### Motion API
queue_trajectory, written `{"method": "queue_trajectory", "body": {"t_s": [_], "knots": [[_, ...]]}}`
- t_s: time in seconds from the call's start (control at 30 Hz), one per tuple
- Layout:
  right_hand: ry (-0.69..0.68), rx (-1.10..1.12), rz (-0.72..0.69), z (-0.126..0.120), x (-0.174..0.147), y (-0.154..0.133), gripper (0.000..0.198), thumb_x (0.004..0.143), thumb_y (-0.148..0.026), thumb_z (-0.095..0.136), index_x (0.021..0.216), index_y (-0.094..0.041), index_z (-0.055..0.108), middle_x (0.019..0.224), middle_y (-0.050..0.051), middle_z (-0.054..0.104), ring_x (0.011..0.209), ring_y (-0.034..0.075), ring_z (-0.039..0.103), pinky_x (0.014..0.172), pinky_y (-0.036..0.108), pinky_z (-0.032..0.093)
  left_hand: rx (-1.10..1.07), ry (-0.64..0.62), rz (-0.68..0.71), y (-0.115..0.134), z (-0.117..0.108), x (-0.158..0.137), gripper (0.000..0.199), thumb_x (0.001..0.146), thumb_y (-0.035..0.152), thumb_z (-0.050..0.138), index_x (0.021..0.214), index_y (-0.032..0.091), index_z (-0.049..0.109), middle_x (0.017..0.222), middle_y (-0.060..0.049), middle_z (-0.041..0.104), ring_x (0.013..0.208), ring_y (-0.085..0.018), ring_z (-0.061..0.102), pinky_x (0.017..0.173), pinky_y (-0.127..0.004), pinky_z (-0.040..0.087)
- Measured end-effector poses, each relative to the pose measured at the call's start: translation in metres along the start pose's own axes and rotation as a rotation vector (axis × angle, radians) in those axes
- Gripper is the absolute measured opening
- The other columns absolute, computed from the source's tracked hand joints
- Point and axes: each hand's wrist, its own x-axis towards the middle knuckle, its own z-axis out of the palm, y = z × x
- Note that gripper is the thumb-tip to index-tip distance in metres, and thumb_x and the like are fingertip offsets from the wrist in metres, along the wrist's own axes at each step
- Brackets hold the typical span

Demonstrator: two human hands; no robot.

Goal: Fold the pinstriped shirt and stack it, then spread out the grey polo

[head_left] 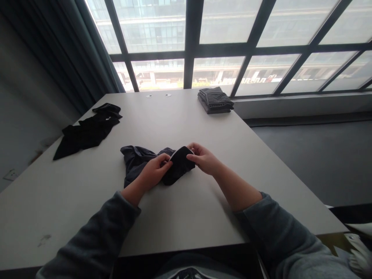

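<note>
A dark grey garment [136, 157] lies crumpled near the middle of the white table [203, 209]. One end of it, a black part with a pale edge, is raised between my hands. My left hand [155, 168] pinches that edge at its left side, thumb on top. At the right side my right hand [203, 158] grips the same edge between thumb and fingers. What kind of garment it is I cannot tell, since most of it is bunched up.
Black clothes [88, 130] lie spread at the table's left edge. A folded stack of striped and grey cloth [215, 100] sits at the far right corner. Behind stand large windows [221, 23] and a dark curtain [61, 46]. A white object [359, 248] is at the lower right.
</note>
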Motion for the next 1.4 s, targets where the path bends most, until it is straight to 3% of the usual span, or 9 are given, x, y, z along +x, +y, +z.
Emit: {"method": "queue_trajectory", "body": {"t_s": [0.13, 0.3, 0.47, 0.67, 0.83, 0.97, 1.2, 1.3, 1.4], "knots": [[-0.132, -0.302, 0.071, -0.011, 0.002, 0.007, 0.043, 0.072, -0.041, 0.090, 0.100, -0.022, 0.062, 0.084, -0.004, 0.065, 0.077, 0.016, 0.059, 0.068, 0.027, 0.046, -0.254, 0.253, -0.070, -0.012, -0.008, 0.005, 0.028, 0.093, 0.049, 0.063, 0.091, 0.022, 0.059, 0.076, 0.004, 0.054, 0.068, -0.014, 0.051, 0.065, -0.025, 0.043], [-0.049, -0.616, 0.041, -0.016, 0.004, 0.013, 0.021, 0.073, -0.030, 0.077, 0.089, -0.022, 0.065, 0.084, -0.002, 0.067, 0.080, 0.017, 0.061, 0.072, 0.030, 0.049, -0.398, 0.420, -0.145, -0.024, -0.018, 0.010, 0.025, 0.091, 0.047, 0.064, 0.093, 0.024, 0.057, 0.068, 0.006, 0.045, 0.059, -0.013, 0.045, 0.056, -0.023, 0.040], [0.143, -0.586, -0.057, -0.015, 0.006, 0.015, 0.030, 0.076, -0.033, 0.072, 0.105, -0.024, 0.070, 0.090, 0.000, 0.069, 0.080, 0.017, 0.062, 0.074, 0.031, 0.051, -0.536, 0.284, -0.198, -0.023, -0.017, 0.010, 0.031, 0.085, 0.043, 0.070, 0.103, 0.024, 0.054, 0.079, 0.005, 0.058, 0.064, -0.013, 0.056, 0.058, -0.023, 0.045], [0.160, -0.353, -0.123, -0.012, 0.007, 0.017, 0.035, 0.080, -0.044, 0.077, 0.106, -0.024, 0.064, 0.082, -0.003, 0.061, 0.072, 0.015, 0.057, 0.068, 0.030, 0.046, -0.260, 0.151, 0.027, -0.013, -0.013, 0.004, 0.062, 0.085, 0.045, 0.078, 0.138, 0.025, 0.054, 0.137, -0.009, 0.066, 0.119, -0.024, 0.068, 0.101, -0.036, 0.055], [0.062, -0.306, -0.144, -0.011, 0.005, 0.017, 0.031, 0.087, -0.043, 0.073, 0.110, -0.024, 0.063, 0.081, -0.004, 0.059, 0.074, 0.015, 0.057, 0.069, 0.029, 0.045, -0.246, 0.087, -0.132, -0.017, -0.010, 0.006, 0.060, 0.082, 0.056, 0.078, 0.127, 0.019, 0.062, 0.102, -0.006, 0.077, 0.094, -0.026, 0.074, 0.083, -0.037, 0.059], [-0.029, -0.564, -0.051, -0.016, 0.005, 0.018, 0.046, 0.078, -0.033, 0.078, 0.121, -0.025, 0.064, 0.087, -0.004, 0.063, 0.077, 0.015, 0.058, 0.072, 0.028, 0.045, -0.381, 0.195, -0.212, -0.022, -0.013, 0.011, 0.046, 0.077, 0.052, 0.078, 0.108, 0.019, 0.068, 0.086, -0.003, 0.074, 0.080, -0.023, 0.071, 0.075, -0.034, 0.058], [-0.075, -1.035, -0.017, -0.017, 0.006, 0.015, 0.006, 0.083, -0.025, 0.072, 0.085, -0.020, 0.069, 0.087, 0.001, 0.070, 0.080, 0.017, 0.059, 0.073, 0.028, 0.041, -0.419, 0.431, -0.258, -0.022, -0.022, 0.013, 0.029, 0.077, 0.044, 0.068, 0.096, 0.023, 0.067, 0.077, 0.002, 0.066, 0.074, -0.020, 0.065, 0.069, -0.030, 0.054], [-0.032, -1.046, -0.044, -0.017, 0.003, 0.014, 0.009, 0.086, -0.025, 0.070, 0.094, -0.020, 0.071, 0.094, 0.005, 0.073, 0.086, 0.020, 0.064, 0.079, 0.031, 0.047, -0.202, 0.299, -0.156, -0.022, -0.032, 0.011, 0.034, 0.083, 0.049, 0.069, 0.105, 0.024, 0.070, 0.102, -0.003, 0.074, 0.101, -0.026, 0.069, 0.094, -0.036, 0.055], [-0.072, -1.012, -0.117, -0.020, 0.001, 0.018, 0.055, 0.075, -0.023, 0.080, 0.129, -0.023, 0.069, 0.129, 0.011, 0.071, 0.117, 0.029, 0.067, 0.100, 0.039, 0.052, 0.039, 0.044, -0.090, -0.023, -0.042, 0.006, 0.062, 0.071, 0.052, 0.087, 0.125, 0.026, 0.072, 0.129, -0.009, 0.073, 0.125, -0.034, 0.065, 0.113, -0.044, 0.047]]}}
